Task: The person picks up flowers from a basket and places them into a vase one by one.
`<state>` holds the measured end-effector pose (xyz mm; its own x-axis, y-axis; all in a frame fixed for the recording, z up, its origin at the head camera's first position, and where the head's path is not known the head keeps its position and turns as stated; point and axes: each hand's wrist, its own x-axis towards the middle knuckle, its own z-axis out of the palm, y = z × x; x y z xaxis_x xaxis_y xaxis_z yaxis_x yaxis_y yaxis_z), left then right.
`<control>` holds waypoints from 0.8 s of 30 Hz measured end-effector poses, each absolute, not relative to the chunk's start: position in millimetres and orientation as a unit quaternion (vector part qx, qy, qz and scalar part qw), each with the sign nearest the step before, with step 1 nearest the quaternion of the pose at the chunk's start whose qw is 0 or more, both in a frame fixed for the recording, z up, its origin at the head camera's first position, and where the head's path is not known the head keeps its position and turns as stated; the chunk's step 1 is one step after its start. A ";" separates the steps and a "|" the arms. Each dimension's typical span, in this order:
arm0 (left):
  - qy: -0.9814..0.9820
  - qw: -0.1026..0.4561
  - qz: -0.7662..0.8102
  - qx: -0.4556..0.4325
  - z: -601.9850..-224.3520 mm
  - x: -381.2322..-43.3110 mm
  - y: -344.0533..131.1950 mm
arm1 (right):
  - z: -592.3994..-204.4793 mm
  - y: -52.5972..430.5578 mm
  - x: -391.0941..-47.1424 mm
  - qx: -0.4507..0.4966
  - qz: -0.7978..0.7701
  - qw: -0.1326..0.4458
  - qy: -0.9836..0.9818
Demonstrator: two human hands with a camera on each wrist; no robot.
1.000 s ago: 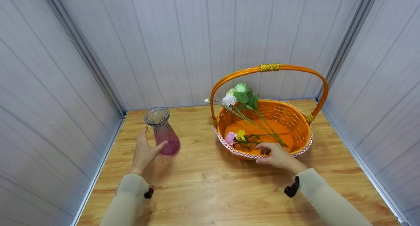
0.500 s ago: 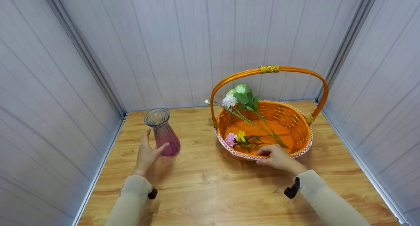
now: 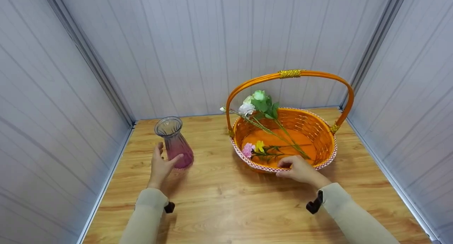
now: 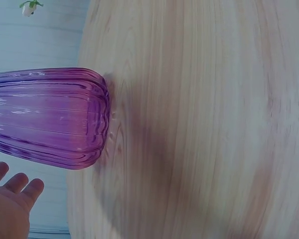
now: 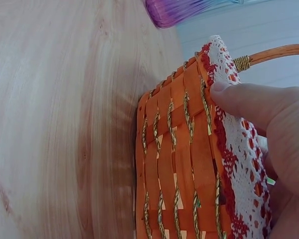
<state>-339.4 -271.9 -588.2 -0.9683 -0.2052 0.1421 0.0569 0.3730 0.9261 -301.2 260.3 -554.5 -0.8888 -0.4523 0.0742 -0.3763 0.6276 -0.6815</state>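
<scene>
Left hand: fingers apart and relaxed, gripping nothing. Thumb and fingers stand to either side of the vase's lower body, a curve that seems shaped to its width. The left wrist view shows the fingers beside the glass with a gap; whether the thumb touches, I cannot tell.

Vase: upright on the left part of the table, well apart from the basket. Ribbed, glossy glass, purple-pink below and smoky clear above, narrowing to a neck beneath a flared mouth.

Right hand: pinches the basket's near rim, thumb outside, fingers inside. The thin edge suits such a hold, which probably steadies the basket.

Basket: on the right part of the table, an oval of flat orange strips laced with twisted gold cord. White lace trim patterned in red edges it; a tall handle arches over.

White flowers: heads beyond the far left rim, stems sloping down inside; the stems look too long to lie flat.

Pink flower and yellow flower: side by side inside the basket's near left, dark green stems pointing right.

Wall: pale panelling with grey streaks.
</scene>
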 end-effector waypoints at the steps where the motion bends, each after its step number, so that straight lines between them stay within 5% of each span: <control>1: -0.818 0.116 -0.561 0.047 -589.4 -339.8 -272.0 | -554.6 260.2 -301.4 -0.231 -0.366 0.052 0.900; 24: -0.783 0.126 -0.606 0.061 -605.1 -353.7 -263.4 | -558.3 261.7 -303.5 -0.235 -0.377 0.045 0.895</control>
